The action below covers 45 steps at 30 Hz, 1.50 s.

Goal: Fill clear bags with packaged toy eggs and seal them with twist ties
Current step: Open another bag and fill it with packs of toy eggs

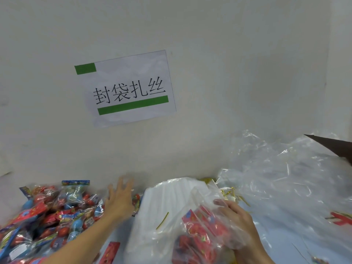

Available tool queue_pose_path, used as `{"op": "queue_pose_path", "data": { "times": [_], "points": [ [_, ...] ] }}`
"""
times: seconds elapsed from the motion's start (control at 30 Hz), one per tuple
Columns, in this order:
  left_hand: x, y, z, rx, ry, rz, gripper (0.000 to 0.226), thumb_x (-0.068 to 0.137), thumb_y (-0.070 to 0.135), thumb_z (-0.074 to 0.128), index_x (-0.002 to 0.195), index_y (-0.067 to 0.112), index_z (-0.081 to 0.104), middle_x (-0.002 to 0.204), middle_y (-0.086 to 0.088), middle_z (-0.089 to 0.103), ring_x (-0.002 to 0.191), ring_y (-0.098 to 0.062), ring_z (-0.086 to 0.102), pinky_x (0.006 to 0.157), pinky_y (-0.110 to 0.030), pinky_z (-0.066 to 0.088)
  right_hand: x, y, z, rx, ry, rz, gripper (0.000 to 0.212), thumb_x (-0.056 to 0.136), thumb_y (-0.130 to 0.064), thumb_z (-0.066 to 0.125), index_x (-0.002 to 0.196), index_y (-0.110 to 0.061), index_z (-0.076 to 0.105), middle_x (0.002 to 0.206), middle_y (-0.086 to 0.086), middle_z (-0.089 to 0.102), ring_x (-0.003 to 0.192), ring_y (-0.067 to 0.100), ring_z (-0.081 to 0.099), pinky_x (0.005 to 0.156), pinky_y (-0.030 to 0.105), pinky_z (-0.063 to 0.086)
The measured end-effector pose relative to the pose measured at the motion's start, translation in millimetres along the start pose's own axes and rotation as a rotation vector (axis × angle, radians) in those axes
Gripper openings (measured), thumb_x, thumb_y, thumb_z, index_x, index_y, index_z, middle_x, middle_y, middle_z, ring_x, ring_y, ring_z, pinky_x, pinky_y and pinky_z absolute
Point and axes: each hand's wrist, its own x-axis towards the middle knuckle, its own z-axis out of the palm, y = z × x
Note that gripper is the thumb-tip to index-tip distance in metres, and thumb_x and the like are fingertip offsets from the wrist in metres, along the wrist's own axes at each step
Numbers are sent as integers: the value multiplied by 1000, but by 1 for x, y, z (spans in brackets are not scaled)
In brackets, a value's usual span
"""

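- Left hand (119, 197): fingers spread, blurred, over heap of crinkly-wrapped toy eggs (49, 212) at desk's left edge.
- Right hand (238, 220): gripped thin clear bag (202, 221) w/ red egg packs inside.
- Gold twist ties (231, 194) just behind; glossy crumpled plastic (285, 168) at right.

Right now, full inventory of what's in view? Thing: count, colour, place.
packaged toy eggs: a heap, too many to count, red and blue, lower left.
clear bag: one, clear with red packs inside, bottom centre.
stack of white bags: one stack, white, centre, behind the clear bag.
twist ties: several, gold, right of the stack; one loose tie lies on the stack.
loose clear plastic: a crumpled pile, right.
paper sign: one, white with green bars, on the wall.
left hand: fingers spread, reaching beside the egg heap.
right hand: grips the clear bag.
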Motion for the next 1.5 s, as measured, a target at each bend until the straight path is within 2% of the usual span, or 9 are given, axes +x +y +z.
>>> {"op": "queue_pose_path", "data": {
  "times": [0.27,0.4,0.5,0.6,0.83,1.03,1.27,1.4,1.5],
  "points": [
    [11,-15,12,267,92,46,61,92,9,47,144,36,34,134,1,50,120,-28,52,94,-44,45,4,-2,-3,-88,-44,-29,19,91,2,63,91,-14,74,92,-2,70,86,11,63,65,16,44],
    [0,10,-18,-379,263,-105,32,93,10,48,121,25,50,103,-8,63,87,-31,60,72,-41,51,2,-3,-5,-38,-28,-69,18,93,5,58,101,-5,72,101,8,67,91,22,61,57,6,46],
    [-27,39,-46,-970,314,-189,21,94,13,56,114,22,56,94,-9,66,77,-29,62,72,-41,53,-2,-7,-7,44,-12,-128,21,95,1,57,106,-7,73,110,6,68,111,29,62,87,19,51],
    [-72,68,-68,-1620,121,-154,31,92,-2,56,114,20,53,97,-19,67,81,-37,64,72,-43,57,-7,-14,-10,105,-23,-147,26,94,-7,58,99,-19,80,113,5,74,113,31,65,104,51,47],
    [-148,116,-72,-2204,-85,-121,24,90,12,60,113,14,57,116,-24,61,93,-46,69,66,-48,60,-20,-18,-6,30,-242,-175,34,77,-40,59,93,-22,83,103,1,78,111,24,69,103,45,48],
    [-158,134,-56,-1942,-114,71,21,93,8,60,111,16,53,101,-17,73,91,-31,74,68,-35,60,-25,-22,-3,302,-456,12,70,70,-66,77,113,-10,76,121,18,71,114,33,69,89,42,57],
    [-161,123,-61,-1374,-163,427,35,77,32,84,105,40,64,106,19,72,102,5,65,82,-14,53,-15,-15,1,330,-277,-40,49,74,-32,74,115,-5,73,114,23,72,104,41,71,82,49,61],
    [-163,121,-68,-1035,135,260,26,82,57,68,99,42,55,100,21,60,93,8,55,72,-11,48,-11,-13,-5,326,-187,-70,47,71,-36,77,111,-11,76,117,13,74,111,36,69,99,64,49],
    [-176,127,-68,-830,44,198,28,84,59,63,92,37,48,91,14,57,83,-4,59,72,-25,52,-11,-12,-3,337,-160,-59,47,76,-32,76,116,-9,73,117,17,73,110,39,70,100,66,47]
  ]
}}
